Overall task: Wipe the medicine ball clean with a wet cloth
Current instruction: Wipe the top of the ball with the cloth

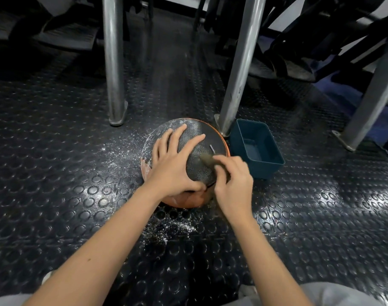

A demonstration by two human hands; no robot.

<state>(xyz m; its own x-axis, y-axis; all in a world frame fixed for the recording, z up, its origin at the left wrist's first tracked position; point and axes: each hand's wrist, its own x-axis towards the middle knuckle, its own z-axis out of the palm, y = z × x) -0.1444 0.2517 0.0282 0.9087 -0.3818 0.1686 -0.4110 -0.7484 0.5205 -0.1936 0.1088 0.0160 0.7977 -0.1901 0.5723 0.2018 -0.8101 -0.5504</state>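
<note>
While the medicine ball (197, 166) sits on the studded rubber floor (78, 173), it is steadied from above by the left hand (171, 164). Its fingers (179, 131) are spread wide and laid nearly straight over the dark patterned top, with the thumb stretched along the near side; nothing is gripped by them. A brownish cloth (207, 160) is pinched between the curled fingers and thumb of the right hand (232, 184) and pressed against the ball's right flank. Both forearms are reached forward and down, the left wrist held over the ball's near edge and the right wrist bent inward. White powder (118, 151) is seen on the ball's far left part and scattered on the floor around it. A blue tub (265, 171) is set just right of the ball, and two metal legs (114, 62) are planted behind.
</note>
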